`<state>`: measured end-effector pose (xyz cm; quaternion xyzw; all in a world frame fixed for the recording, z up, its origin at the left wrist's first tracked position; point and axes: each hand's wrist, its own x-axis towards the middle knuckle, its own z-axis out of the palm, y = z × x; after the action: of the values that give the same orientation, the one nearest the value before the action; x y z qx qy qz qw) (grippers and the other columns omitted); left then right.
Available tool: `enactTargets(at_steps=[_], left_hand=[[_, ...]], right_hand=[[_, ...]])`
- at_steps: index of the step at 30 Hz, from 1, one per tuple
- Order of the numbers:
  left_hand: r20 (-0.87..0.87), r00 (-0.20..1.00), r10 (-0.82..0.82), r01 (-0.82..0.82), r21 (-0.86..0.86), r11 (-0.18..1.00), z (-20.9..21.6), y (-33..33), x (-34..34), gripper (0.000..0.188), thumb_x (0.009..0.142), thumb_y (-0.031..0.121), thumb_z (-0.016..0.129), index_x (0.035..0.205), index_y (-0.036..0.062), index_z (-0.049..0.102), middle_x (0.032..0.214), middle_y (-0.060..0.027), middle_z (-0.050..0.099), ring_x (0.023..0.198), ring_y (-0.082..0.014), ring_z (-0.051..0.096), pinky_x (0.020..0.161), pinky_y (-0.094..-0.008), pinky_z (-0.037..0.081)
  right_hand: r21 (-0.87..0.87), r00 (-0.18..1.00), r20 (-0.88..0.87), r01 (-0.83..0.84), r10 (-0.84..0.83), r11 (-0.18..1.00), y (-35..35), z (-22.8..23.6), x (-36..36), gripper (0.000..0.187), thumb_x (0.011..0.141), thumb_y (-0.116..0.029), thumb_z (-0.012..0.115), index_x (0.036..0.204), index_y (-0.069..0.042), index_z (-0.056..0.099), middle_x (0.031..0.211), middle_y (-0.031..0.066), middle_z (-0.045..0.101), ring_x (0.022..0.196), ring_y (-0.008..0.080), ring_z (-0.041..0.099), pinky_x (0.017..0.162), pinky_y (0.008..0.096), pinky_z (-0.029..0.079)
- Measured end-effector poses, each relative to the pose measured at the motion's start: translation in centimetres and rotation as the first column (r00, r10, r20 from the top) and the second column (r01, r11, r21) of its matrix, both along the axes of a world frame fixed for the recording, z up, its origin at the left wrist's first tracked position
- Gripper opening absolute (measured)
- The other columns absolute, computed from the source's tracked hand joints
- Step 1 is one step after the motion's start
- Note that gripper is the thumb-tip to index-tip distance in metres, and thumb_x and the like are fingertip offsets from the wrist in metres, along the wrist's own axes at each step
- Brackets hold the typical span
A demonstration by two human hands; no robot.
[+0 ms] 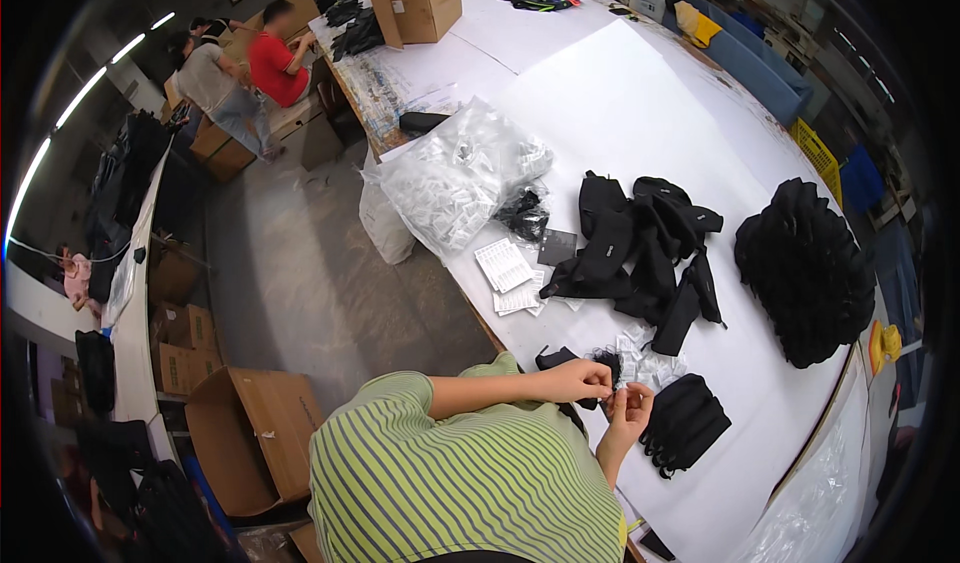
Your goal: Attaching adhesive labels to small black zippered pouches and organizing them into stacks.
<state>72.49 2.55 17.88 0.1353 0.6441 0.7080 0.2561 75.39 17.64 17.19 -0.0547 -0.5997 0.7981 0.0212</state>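
Note:
At the near edge of the white table, my left hand [583, 380] and my right hand [629, 411] meet with fingertips pinched together. What lies between the fingers is too small to make out. A bunch of thin black strings [607, 359] sits just beyond my fingertips. White tags or small packets [650, 363] are scattered behind it. To the right of my right hand is a neat stack of black fabric pieces [686, 423]. A loose heap of black fabric pouches [640, 248] spreads farther out, and part of another black piece [556, 358] shows beside my left hand.
A clear plastic bag of small white packets [455, 178] lies along the table's left edge, near stacks of printed cards [505, 266]. At the right is a big black pile [805, 273]. Cardboard boxes [418, 5] stand on the table and floor. Other people [280, 63] work at far left.

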Motion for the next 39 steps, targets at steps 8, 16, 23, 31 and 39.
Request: enactTargets(at_steps=[8,16,23,31,39], left_hand=[[-0.033,0.995,0.092,-0.092,-0.008,0.996,-1.9,0.3,-0.1,0.018,0.087,0.019,0.056,0.086,0.0014,0.054,0.071,0.0013,0.057,0.061,-0.0027,0.045,0.054,-0.0215,0.035],[-0.040,0.995,0.090,-0.092,-0.056,0.994,-0.1,0.6,0.1,0.017,0.088,0.018,0.056,0.087,0.0019,0.054,0.067,0.0018,0.053,0.058,-0.0036,0.041,0.052,-0.0213,0.033],[-0.066,0.993,0.101,-0.108,-0.108,0.988,0.1,0.9,0.2,0.015,0.088,0.017,0.055,0.089,0.0023,0.054,0.069,0.0010,0.052,0.063,-0.0041,0.043,0.056,-0.0215,0.036],[0.231,0.969,-0.090,0.031,0.245,0.969,-1.9,1.0,-0.6,0.018,0.090,0.020,0.056,0.096,0.0085,0.044,0.063,0.0045,0.049,0.054,-0.0019,0.037,0.048,-0.0185,0.025],[0.193,0.963,-0.188,0.127,0.291,0.948,-1.0,1.8,-2.2,0.020,0.089,0.021,0.058,0.094,0.0094,0.043,0.063,0.0043,0.048,0.052,-0.0034,0.035,0.048,-0.0188,0.025]], right_hand=[[0.121,0.999,-0.031,-0.031,0.035,0.992,-0.4,0.4,-0.6,0.011,0.087,-0.005,0.057,0.095,-0.005,0.051,0.073,-0.0017,0.050,0.061,0.0044,0.045,0.054,0.0176,0.035],[0.075,0.999,-0.041,0.033,-0.030,0.997,-0.3,0.3,-0.5,0.010,0.087,-0.006,0.056,0.096,-0.005,0.051,0.074,-0.0018,0.050,0.063,0.0048,0.045,0.056,0.0178,0.036],[0.152,0.996,-0.087,0.022,-0.009,0.988,-0.4,0.3,-0.4,0.010,0.088,-0.006,0.056,0.096,-0.004,0.050,0.074,-0.0011,0.049,0.064,0.0055,0.045,0.056,0.0187,0.035],[-0.153,0.994,0.037,-0.092,0.099,0.984,0.6,0.4,-0.2,0.015,0.088,-0.004,0.054,0.100,-0.008,0.046,0.080,-0.0021,0.049,0.067,0.0033,0.046,0.058,0.0165,0.035],[-0.364,0.994,0.112,0.038,0.003,0.931,0.4,1.7,-0.8,0.014,0.088,-0.004,0.055,0.099,-0.006,0.046,0.080,-0.0011,0.052,0.066,0.0037,0.044,0.057,0.0165,0.033]])
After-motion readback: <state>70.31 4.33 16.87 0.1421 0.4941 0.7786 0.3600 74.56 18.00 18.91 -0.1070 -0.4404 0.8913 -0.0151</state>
